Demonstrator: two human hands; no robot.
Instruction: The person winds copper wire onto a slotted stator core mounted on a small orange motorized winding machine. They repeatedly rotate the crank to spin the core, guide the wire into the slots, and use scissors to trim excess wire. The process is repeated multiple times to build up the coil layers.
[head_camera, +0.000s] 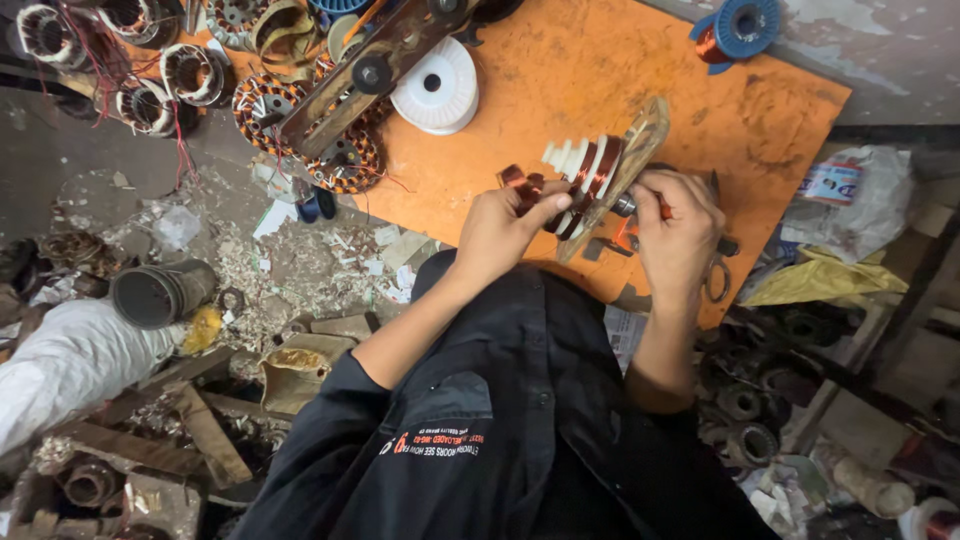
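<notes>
over an orange table (640, 90), the left hand (497, 228) pinches copper wire coils (528, 187) just left of a white stepped former (583, 163), its long axis running left to right; the right hand (680, 232) is clenched on the crank (640, 207) beside it.

We see a motor-rewinding workshop, orange workbench (650, 60), wound stator cores (305, 130), copper wire spools (735, 28), littered floor scraps (270, 270), old metal parts (745, 405).
</notes>
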